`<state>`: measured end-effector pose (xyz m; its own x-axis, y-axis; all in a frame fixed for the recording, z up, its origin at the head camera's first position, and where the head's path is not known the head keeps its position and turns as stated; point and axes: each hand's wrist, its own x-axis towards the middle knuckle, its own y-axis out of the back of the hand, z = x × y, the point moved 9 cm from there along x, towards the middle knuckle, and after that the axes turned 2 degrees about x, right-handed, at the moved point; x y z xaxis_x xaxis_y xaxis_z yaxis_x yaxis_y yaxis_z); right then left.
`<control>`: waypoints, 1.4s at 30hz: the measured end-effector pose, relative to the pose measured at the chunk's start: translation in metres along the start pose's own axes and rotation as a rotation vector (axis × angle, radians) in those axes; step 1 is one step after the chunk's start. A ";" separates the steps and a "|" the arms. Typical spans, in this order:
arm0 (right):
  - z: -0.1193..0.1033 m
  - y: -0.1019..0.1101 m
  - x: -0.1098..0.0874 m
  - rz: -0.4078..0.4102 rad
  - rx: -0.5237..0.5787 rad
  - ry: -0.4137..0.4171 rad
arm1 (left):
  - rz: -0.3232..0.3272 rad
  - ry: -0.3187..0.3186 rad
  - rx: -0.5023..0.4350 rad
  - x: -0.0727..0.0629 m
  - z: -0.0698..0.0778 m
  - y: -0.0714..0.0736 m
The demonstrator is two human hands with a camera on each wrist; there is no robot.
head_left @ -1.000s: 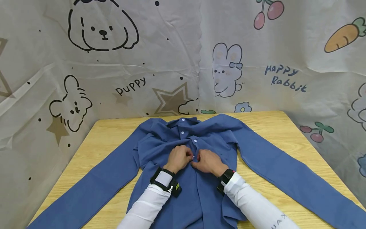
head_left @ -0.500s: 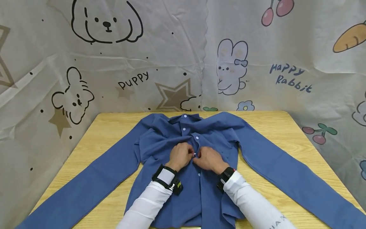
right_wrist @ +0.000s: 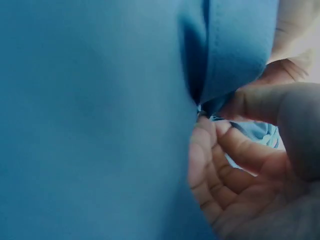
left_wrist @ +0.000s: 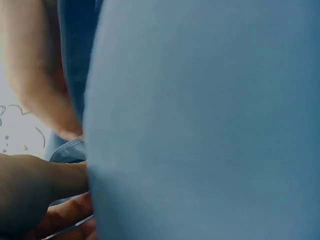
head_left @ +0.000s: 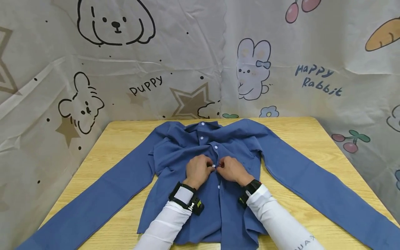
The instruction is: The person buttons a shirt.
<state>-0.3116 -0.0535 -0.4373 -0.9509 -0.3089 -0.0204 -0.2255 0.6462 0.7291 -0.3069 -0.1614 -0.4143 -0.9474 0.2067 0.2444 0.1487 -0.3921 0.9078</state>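
A blue long-sleeved button-up shirt (head_left: 237, 205) lies front up, sleeves spread to both sides. At mid-chest my left hand (head_left: 199, 172) pinches the front edge beside a small white button (head_left: 214, 166). Just to the right, my right hand (head_left: 235, 171) holds the other side of the placket between thumb and fingers. In the right wrist view, fingertips (right_wrist: 200, 135) meet at the placket (right_wrist: 237, 50), and part of the button is hidden there. Shirt cloth fills most of the left wrist view, covering the fingertips of the left hand (left_wrist: 45, 185).
Under the shirt is a light wooden table (head_left: 131, 139). More white buttons run along the placket, such as the collar button (head_left: 202, 124) above and a lower button (head_left: 218, 187). A printed cloth backdrop (head_left: 193, 45) hangs behind the table and around its sides.
The fingertips of my two hands have drawn slightly apart, and the white button now shows more plainly between them. A lower button has come into sight. The head view has shifted a little.
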 end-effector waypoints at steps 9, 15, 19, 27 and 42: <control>0.025 0.017 -0.008 0.127 0.401 -0.090 | 0.053 0.041 -0.252 0.012 -0.022 0.024; 0.028 0.035 -0.019 0.230 0.543 -0.124 | -0.009 -0.148 -0.425 0.013 0.001 0.029; 0.020 0.041 -0.021 0.213 0.573 -0.108 | -0.016 -0.211 -0.405 0.010 0.010 0.031; 0.007 0.043 -0.022 0.122 0.559 -0.043 | 0.036 -0.355 -0.342 0.000 0.025 0.039; -0.013 0.053 -0.026 0.279 0.550 0.120 | 0.189 -0.517 -0.182 -0.010 0.045 0.048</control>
<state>-0.2964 -0.0205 -0.3893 -0.9665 -0.1319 0.2204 -0.0783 0.9685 0.2362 -0.2775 -0.1421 -0.3577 -0.6405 0.5114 0.5729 0.2073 -0.6033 0.7701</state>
